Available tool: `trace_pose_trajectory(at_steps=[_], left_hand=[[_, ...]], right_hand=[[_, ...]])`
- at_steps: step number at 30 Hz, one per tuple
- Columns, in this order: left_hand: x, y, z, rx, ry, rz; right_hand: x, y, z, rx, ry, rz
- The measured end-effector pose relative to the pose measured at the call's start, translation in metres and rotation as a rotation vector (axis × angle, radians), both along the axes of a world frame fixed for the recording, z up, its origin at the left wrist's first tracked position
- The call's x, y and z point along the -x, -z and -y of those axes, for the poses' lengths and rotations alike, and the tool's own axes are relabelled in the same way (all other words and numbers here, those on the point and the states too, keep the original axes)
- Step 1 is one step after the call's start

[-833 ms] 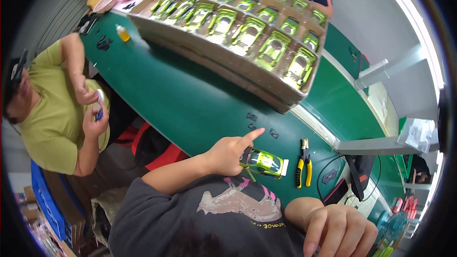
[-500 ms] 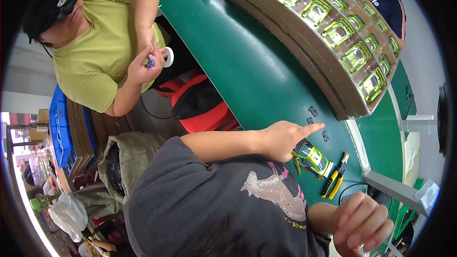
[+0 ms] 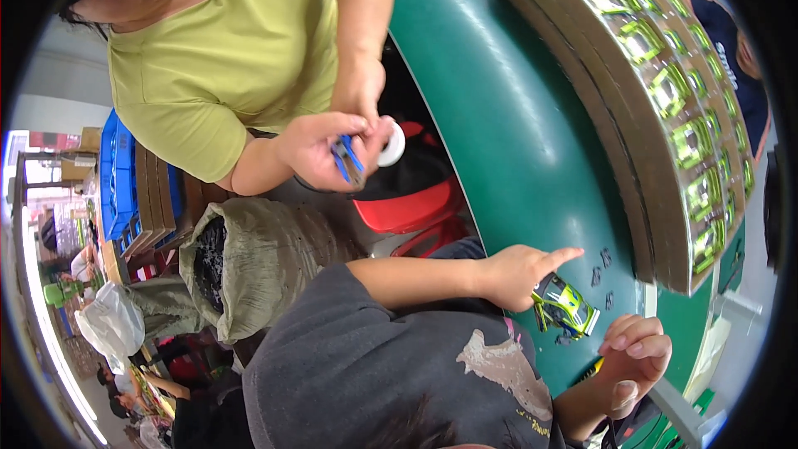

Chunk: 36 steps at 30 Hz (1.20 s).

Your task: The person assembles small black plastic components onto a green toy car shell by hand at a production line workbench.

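Note:
My left hand (image 3: 519,277) is closed round the rear of a green and black toy car body (image 3: 567,306), with its index finger stretched out past it over the green table (image 3: 532,166). The thumb is hidden. Several small black parts (image 3: 605,258) lie beyond that fingertip. At the lower right my right hand (image 3: 636,357) is raised, fingers loosely bent and apart from the thumb, with nothing visible in it. Beside it, the yellow handle of the pliers (image 3: 588,371) shows; the rest is hidden behind my arm and shirt.
Stacked brown trays (image 3: 640,191) of green toy parts stand along the table's right. At the left, a co-worker in a yellow-green shirt (image 3: 249,50) holds a blue-handled tool (image 3: 345,158) and a white round thing (image 3: 391,146). A red stool (image 3: 411,206) and an open sack (image 3: 262,258) stand below.
The view has shifted, bringing the co-worker nearer. My left hand and the toy car body have moved together toward the small black parts. My right hand has risen, and the pliers are now mostly covered.

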<state>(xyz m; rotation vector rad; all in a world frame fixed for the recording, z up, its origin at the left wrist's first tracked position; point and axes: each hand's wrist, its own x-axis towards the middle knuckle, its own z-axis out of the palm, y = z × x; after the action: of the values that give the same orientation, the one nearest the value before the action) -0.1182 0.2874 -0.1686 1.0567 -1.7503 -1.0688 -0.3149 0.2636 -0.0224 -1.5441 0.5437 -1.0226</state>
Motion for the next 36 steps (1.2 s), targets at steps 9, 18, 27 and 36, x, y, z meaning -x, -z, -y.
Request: trace_pose_trajectory(at_steps=[9,18,27,36], left_hand=[[-0.014,0.029,0.001,-0.096,-0.01,-0.045],[-0.012,0.029,0.004,-0.058,0.06,-0.058],[-0.014,0.029,0.004,-0.05,0.04,-0.076],[-0.012,0.023,0.004,-0.059,-0.024,-0.04]], right_hand=[[0.007,0.031,0.033,-0.073,0.16,-0.201],[-0.014,0.029,0.044,-0.02,0.086,-0.077],[0.01,0.039,0.041,-0.025,0.168,-0.255],[0.016,0.027,0.02,0.027,0.257,-0.198]])
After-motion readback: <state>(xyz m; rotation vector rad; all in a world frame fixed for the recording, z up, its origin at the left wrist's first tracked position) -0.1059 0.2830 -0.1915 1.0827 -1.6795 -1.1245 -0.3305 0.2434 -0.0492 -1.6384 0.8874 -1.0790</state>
